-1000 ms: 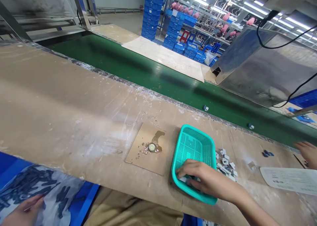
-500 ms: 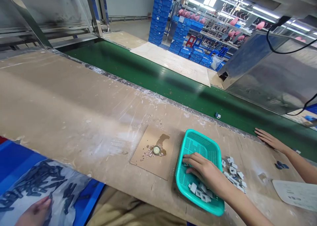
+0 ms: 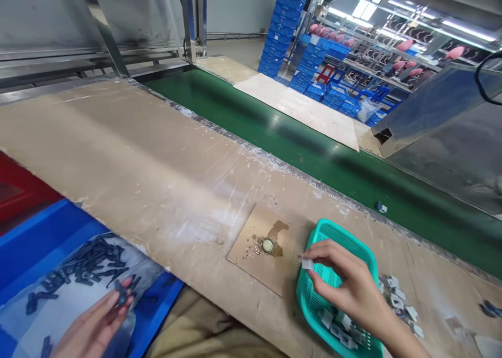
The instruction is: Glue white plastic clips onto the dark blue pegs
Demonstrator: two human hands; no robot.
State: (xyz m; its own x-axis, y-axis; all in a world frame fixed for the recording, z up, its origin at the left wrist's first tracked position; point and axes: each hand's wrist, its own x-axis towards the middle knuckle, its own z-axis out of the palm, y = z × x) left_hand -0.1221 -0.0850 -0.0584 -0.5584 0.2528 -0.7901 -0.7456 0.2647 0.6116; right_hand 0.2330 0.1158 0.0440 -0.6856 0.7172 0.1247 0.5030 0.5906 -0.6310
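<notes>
My left hand (image 3: 96, 316) is over a blue bin (image 3: 167, 305), its fingers closed on small dark plastic parts (image 3: 124, 291). Under it, many similar dark parts (image 3: 92, 258) lie on a clear plastic bag in the bin. Above the left edge of a teal basket (image 3: 304, 290), my right hand (image 3: 349, 284) pinches a small light-grey plastic piece (image 3: 307, 264) between thumb and fingers. More grey pieces (image 3: 339, 329) sit in the basket's near end, partly covered by my wrist. Left of the basket, a round cap-like disc (image 3: 267, 245) rests on a wet cardboard square (image 3: 251, 266).
Loose grey pieces (image 3: 398, 298) lie right of the basket, with dark parts (image 3: 490, 309) farther right. Behind the worktable (image 3: 176, 190) runs a green conveyor belt (image 3: 251, 114) carrying one small piece (image 3: 381, 207). Stacked blue crates (image 3: 282, 28) stand in the background.
My right hand has lifted out of the basket with a grey piece. My left hand has risen and moved right, holding dark parts. Another person's hand at the right has left view; the camera has turned left.
</notes>
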